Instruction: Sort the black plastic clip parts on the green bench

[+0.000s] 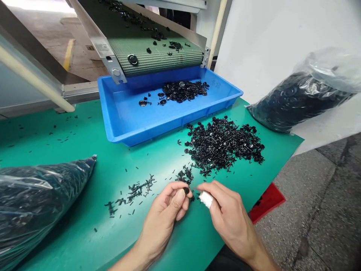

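My left hand [169, 209] pinches a small round black plastic part [186, 191] between thumb and fingertips, above the near side of the green table. Close on its right is my right hand [227, 212], thumb and index finger drawn together, with white tape [206, 199] around the thumb. Whatever its fingertips hold, if anything, is too small to make out. Just beyond both hands lies a small cluster of black parts [184, 175]. A large heap of similar black plastic parts [222, 145] spreads behind it. Left of my left hand are scattered black sprue pieces [138, 190].
A blue tray [169, 119] holding black parts stands under the end of a green conveyor belt [158, 62]. Filled plastic bags lie at left [42, 203] and lean at right [304, 94]. A red bin [267, 205] sits below the table's right edge.
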`<state>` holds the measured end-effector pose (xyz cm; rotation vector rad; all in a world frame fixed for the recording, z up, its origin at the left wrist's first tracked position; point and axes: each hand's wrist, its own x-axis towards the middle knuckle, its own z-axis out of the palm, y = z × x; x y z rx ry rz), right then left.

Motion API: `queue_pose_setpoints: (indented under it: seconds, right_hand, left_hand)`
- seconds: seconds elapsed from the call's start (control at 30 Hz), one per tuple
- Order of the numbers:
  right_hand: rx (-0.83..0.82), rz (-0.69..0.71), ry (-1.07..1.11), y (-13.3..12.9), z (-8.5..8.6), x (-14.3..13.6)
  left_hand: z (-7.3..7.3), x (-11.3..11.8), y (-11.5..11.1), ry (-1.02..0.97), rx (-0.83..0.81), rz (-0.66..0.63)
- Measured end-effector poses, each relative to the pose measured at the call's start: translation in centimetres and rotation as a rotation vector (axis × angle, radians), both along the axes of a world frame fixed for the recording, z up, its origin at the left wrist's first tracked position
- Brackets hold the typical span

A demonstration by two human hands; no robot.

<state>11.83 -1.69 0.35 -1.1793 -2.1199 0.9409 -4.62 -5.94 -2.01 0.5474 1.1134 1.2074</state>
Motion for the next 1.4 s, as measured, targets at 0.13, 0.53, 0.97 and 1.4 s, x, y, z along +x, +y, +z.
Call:
queue_pose_setpoints:
  seconds: [0.13, 0.53, 0.97, 1.4]
  right_hand:
    - [-0.011, 0.026, 0.040, -0.5, 0.0, -0.2]
    - [0.098, 0.023, -0.063, -1.0, -0.1, -0.2]
    - [0.091, 0.009, 0.059, -0.9, -0.2, -1.4]
    - [0.304, 0.033, -0.188, -1.3, 0.4, -0.8]
  left_hand:
    - [0.1, 0.1, 0.1, -0.022, 0.013, 0.011]
    - [0.3, 0.1, 0.1, -0.076, 0.042, 0.037]
    - [-0.3, -0.4, -0.3, -0.046, -0.015, -0.015]
    - [-0.6, -0.1, -0.1, -0.050, -0.057, 0.058]
